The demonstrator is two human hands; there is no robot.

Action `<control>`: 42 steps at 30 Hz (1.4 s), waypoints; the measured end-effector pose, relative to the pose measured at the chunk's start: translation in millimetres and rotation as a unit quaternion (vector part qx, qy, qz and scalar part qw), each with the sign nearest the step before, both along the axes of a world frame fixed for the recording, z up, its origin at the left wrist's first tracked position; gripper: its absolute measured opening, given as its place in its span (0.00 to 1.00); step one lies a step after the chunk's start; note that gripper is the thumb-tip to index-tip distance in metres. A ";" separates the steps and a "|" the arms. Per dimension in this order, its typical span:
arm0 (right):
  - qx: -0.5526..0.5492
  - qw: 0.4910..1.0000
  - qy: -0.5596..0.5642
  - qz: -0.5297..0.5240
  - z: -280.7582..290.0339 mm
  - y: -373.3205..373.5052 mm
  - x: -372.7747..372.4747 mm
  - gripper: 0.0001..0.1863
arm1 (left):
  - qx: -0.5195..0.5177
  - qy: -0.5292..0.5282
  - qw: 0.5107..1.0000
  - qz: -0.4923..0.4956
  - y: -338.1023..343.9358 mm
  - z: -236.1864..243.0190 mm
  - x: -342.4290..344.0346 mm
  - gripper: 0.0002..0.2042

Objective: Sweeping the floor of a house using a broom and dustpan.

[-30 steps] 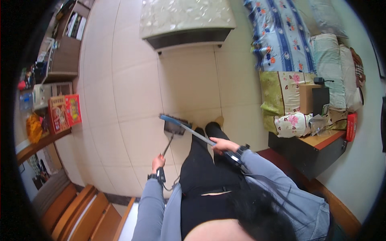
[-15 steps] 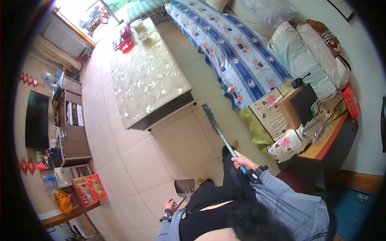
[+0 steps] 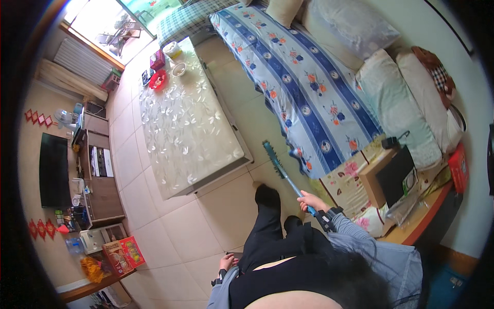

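Note:
My right hand [image 3: 311,202] is closed round the blue handle of a long brush [image 3: 282,168] with dark green bristles. The brush points forward and left over the tiles, between the coffee table and the sofa. Low on the left, my left hand [image 3: 227,261] is closed beside my thigh, on the handle of a dustpan [image 3: 236,254]. Only a dark sliver of the dustpan shows; my leg hides the rest.
A coffee table [image 3: 191,134] with a patterned cover stands ahead, carrying a red dish and bowls. On the right is a sofa [image 3: 314,87] with a blue floral cover; a cardboard box [image 3: 373,177] sits at its near end. A TV cabinet [image 3: 103,180] lines the left wall.
I have stepped forward, one foot now close to the table's near end. The brush has come along in my right hand. The dustpan, plainly visible before, is now mostly behind my leg.

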State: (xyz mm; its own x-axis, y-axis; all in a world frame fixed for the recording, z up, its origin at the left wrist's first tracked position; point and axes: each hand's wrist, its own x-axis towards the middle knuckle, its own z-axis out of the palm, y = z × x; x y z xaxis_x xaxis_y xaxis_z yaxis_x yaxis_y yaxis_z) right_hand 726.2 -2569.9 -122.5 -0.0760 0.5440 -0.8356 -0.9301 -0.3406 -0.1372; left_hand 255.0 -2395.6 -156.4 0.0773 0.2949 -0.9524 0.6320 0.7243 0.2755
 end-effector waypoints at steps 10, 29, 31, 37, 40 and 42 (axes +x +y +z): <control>-0.029 0.999 -0.034 0.018 19.9 197.0 135.7 0.20 | 0.081 -0.021 0.991 -0.105 162.3 -9.9 131.0 0.12; 0.080 0.809 -0.482 0.328 -68.9 725.7 522.5 0.13 | -0.121 0.124 0.943 0.285 184.5 53.3 318.6 0.17; 0.052 0.746 -0.552 0.369 -92.2 773.0 547.2 0.20 | -0.129 0.119 0.940 0.292 176.7 62.1 339.8 0.17; -0.020 0.778 -0.475 0.411 -181.9 831.5 570.5 0.40 | -0.130 0.145 0.911 0.362 181.8 80.3 399.9 0.16; 0.031 0.678 -0.520 0.519 -215.4 803.7 555.3 0.43 | -0.129 0.157 0.906 0.372 192.8 85.4 416.1 0.15; 0.038 0.728 -0.429 0.533 -224.2 753.3 536.9 0.46 | -0.124 0.157 0.909 0.367 199.7 84.3 419.1 0.15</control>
State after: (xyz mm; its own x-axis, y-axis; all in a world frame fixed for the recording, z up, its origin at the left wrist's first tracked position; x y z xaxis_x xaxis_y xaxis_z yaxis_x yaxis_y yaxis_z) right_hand 1263.0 -1816.6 -346.7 0.0443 0.6052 -0.7948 0.2959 -0.7679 -0.5681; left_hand 674.1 -2195.9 -72.2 -0.3407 -0.0689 -0.9376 -0.0259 0.9976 -0.0639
